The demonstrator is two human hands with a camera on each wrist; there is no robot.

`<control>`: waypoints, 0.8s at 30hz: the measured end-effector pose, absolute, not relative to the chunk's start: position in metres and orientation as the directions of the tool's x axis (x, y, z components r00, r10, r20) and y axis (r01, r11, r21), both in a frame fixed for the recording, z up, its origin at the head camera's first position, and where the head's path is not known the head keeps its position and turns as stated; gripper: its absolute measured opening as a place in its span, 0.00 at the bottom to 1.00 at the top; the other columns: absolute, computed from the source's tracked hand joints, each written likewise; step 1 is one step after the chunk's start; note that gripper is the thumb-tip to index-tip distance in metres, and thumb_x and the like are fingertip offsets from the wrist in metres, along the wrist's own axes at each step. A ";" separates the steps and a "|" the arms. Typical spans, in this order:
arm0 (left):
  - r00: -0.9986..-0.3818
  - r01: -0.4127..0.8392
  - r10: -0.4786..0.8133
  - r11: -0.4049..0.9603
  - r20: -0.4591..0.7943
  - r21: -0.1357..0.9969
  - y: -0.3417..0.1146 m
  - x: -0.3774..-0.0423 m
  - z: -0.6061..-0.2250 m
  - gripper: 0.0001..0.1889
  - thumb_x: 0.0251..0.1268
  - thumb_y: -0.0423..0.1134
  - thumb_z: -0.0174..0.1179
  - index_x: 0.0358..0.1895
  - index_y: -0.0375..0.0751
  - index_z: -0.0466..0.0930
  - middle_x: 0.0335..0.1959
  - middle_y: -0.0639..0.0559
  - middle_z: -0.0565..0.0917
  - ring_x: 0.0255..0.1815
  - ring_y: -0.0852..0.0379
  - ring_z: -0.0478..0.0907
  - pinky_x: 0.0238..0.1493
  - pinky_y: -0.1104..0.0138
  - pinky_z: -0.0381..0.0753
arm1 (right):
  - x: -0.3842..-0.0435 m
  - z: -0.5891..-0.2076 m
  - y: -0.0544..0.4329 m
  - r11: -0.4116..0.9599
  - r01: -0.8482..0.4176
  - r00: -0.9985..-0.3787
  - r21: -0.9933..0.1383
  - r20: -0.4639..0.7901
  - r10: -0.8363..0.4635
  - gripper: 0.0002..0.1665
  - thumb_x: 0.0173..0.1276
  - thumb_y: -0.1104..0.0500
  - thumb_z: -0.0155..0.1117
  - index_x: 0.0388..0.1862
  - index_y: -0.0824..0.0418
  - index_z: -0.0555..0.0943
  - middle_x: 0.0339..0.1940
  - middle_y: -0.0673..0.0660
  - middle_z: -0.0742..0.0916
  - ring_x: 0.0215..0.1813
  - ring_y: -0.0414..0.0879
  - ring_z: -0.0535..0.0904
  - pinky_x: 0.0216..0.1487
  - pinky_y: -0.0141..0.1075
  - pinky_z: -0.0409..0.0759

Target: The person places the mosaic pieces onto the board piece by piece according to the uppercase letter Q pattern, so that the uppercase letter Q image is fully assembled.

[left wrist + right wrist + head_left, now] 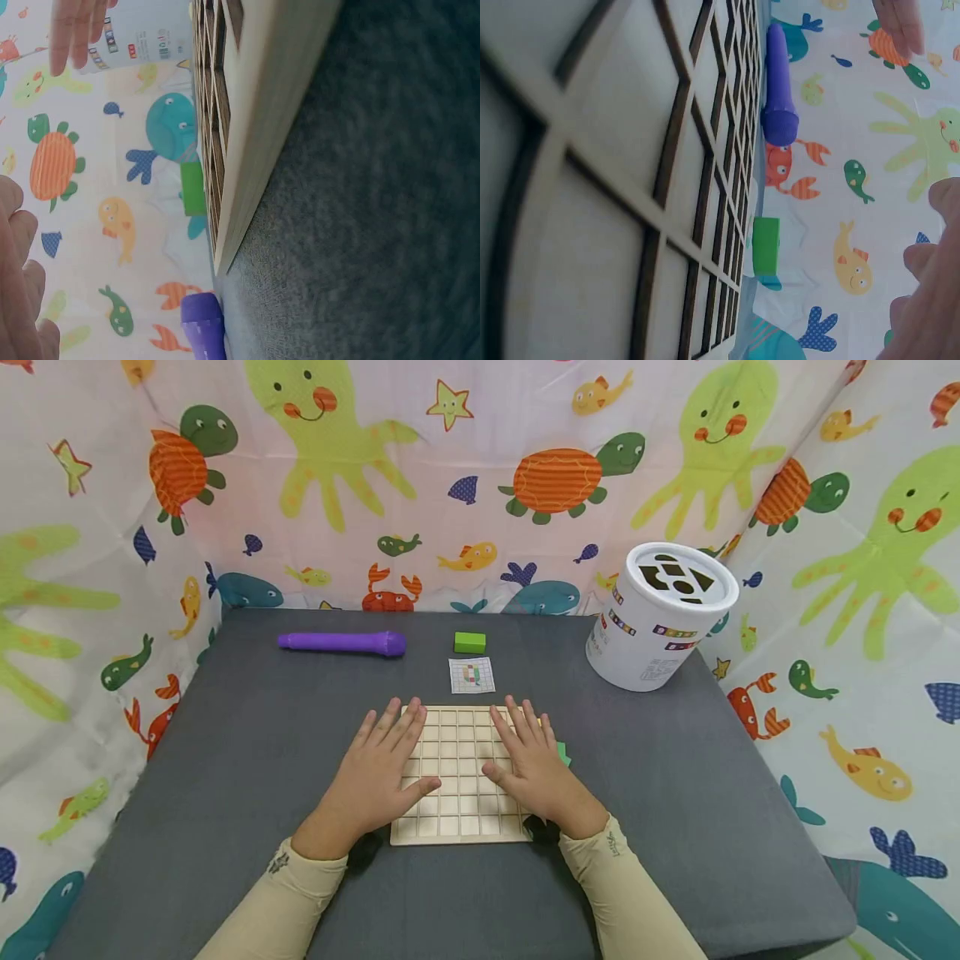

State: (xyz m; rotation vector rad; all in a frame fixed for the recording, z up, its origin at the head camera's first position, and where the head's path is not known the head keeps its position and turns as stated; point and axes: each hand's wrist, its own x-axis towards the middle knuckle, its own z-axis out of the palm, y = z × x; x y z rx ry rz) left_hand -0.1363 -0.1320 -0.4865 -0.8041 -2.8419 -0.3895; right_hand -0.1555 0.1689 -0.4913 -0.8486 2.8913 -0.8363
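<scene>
A square wooden grid board (461, 814) lies flat near the middle of the grey table. My left hand (378, 777), palm down with fingers straight, is over the board's left side. Over its right side is my right hand (534, 768), fingers pointing away from me and thumb spread inward. In the wrist views both hands stand apart from the board, above its surface, and neither holds anything. Behind the board lies a small card (472, 676) printed with a coloured grid pattern. A light green block (470, 642) sits just beyond the card. Part of a green piece (563, 753) shows beside my right hand.
A purple microphone-shaped stick (341, 643) lies at the back left of the table (247, 777). At the back right stands a white tub (637, 635) with shaped holes in its lid. A sea-animal printed curtain (465, 443) hangs around the back and sides.
</scene>
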 end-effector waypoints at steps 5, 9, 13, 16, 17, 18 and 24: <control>-0.852 0.522 0.485 0.822 0.199 0.228 -0.129 -0.131 -0.494 0.56 0.73 0.69 0.59 0.88 0.40 0.42 0.89 0.47 0.45 0.89 0.43 0.38 0.84 0.45 0.34 | -0.149 -0.499 0.172 0.707 -0.483 -0.860 -0.516 0.129 -0.493 0.61 0.75 0.16 0.27 0.91 0.55 0.48 0.91 0.59 0.43 0.88 0.59 0.29 0.81 0.64 0.27; -0.854 0.521 0.492 0.818 0.171 0.245 -0.127 -0.128 -0.502 0.58 0.72 0.73 0.57 0.89 0.42 0.38 0.89 0.48 0.43 0.88 0.46 0.32 0.84 0.48 0.31 | -0.145 -0.505 0.176 0.709 -0.464 -0.871 -0.530 0.128 -0.474 0.59 0.77 0.18 0.31 0.91 0.54 0.47 0.91 0.59 0.44 0.88 0.59 0.30 0.81 0.64 0.27; -0.851 0.525 0.503 0.813 0.151 0.252 -0.127 -0.127 -0.504 0.59 0.71 0.75 0.55 0.88 0.42 0.36 0.89 0.47 0.42 0.88 0.47 0.29 0.84 0.49 0.29 | -0.144 -0.505 0.180 0.701 -0.452 -0.876 -0.552 0.124 -0.467 0.55 0.81 0.22 0.39 0.92 0.53 0.45 0.91 0.60 0.44 0.88 0.61 0.30 0.81 0.65 0.27; -0.851 0.525 0.505 0.811 0.143 0.259 -0.130 -0.131 -0.500 0.59 0.72 0.74 0.55 0.88 0.41 0.35 0.89 0.46 0.42 0.88 0.46 0.29 0.84 0.50 0.29 | -0.150 -0.495 0.189 0.698 -0.445 -0.879 -0.561 0.124 -0.460 0.57 0.79 0.20 0.37 0.92 0.53 0.45 0.90 0.61 0.45 0.88 0.62 0.31 0.80 0.67 0.28; -0.852 0.523 0.503 0.811 0.144 0.261 -0.131 -0.133 -0.498 0.59 0.72 0.74 0.55 0.88 0.41 0.35 0.89 0.46 0.42 0.88 0.46 0.29 0.84 0.49 0.29 | -0.154 -0.490 0.193 0.696 -0.437 -0.884 -0.570 0.127 -0.450 0.59 0.77 0.18 0.35 0.92 0.53 0.44 0.90 0.61 0.45 0.88 0.62 0.31 0.80 0.67 0.28; -0.854 0.521 0.500 0.810 0.146 0.270 -0.132 -0.136 -0.495 0.59 0.72 0.73 0.56 0.88 0.41 0.35 0.89 0.46 0.42 0.88 0.46 0.29 0.84 0.49 0.29 | -0.157 -0.484 0.198 0.686 -0.426 -0.889 -0.590 0.134 -0.437 0.60 0.76 0.17 0.34 0.92 0.53 0.44 0.90 0.61 0.45 0.88 0.62 0.31 0.80 0.67 0.28; -0.880 0.464 0.470 0.819 0.071 0.337 -0.141 -0.146 -0.488 0.59 0.73 0.74 0.54 0.88 0.38 0.36 0.89 0.44 0.42 0.88 0.43 0.32 0.84 0.45 0.33 | -0.163 -0.459 0.233 0.665 -0.325 -0.932 -0.672 0.111 -0.344 0.58 0.79 0.21 0.28 0.91 0.58 0.42 0.90 0.61 0.43 0.88 0.60 0.28 0.80 0.67 0.27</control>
